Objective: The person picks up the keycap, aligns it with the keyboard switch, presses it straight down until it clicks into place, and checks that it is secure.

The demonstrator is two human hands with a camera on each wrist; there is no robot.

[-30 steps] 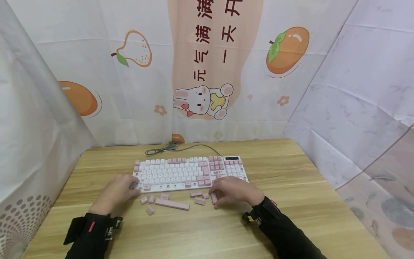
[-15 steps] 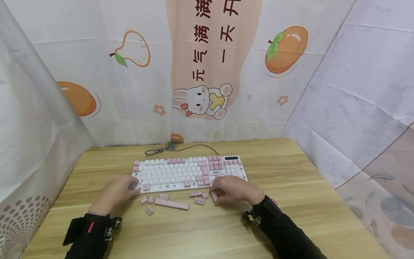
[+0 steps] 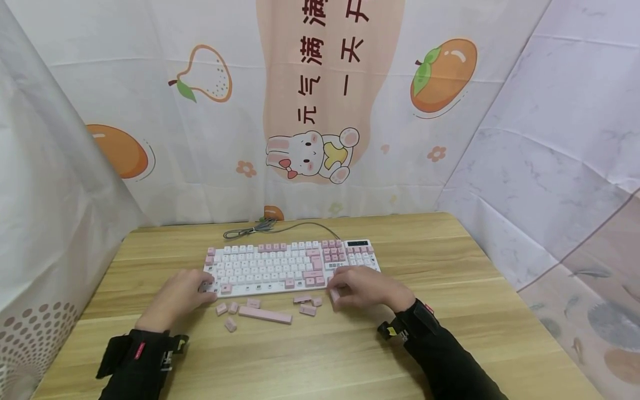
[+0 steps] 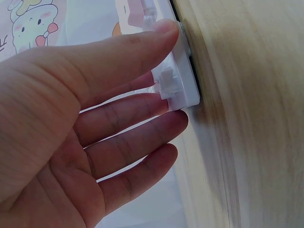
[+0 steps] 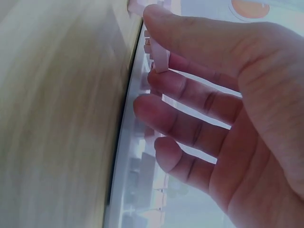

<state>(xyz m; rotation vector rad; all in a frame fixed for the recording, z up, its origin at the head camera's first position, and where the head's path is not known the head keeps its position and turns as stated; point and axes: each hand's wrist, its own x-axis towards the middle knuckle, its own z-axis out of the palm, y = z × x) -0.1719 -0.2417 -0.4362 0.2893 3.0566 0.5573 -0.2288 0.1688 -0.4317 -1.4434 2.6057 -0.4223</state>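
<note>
A white and pink keyboard (image 3: 270,270) lies on the wooden table, with several bare switch spots at its left edge and front row. My left hand (image 3: 181,294) holds its front left corner, the thumb (image 4: 164,34) on the front edge and some fingers along the side. In my right hand (image 3: 369,288), thumb and fingers pinch a long pink keycap (image 5: 160,56) over the keyboard's front edge, near the number pad. That hand covers part of the number pad. Between the hands lie a pink spacebar (image 3: 265,315) and several loose pink keycaps (image 3: 308,310).
A grey cable (image 3: 250,232) lies coiled behind the keyboard. Printed cloth (image 3: 210,155) hangs along the back of the table (image 3: 280,366) and at both sides.
My right hand has shifted slightly forward and to the right, bringing the pink keycap from the tabletop to the keyboard's front edge. The left hand stays at the corner.
</note>
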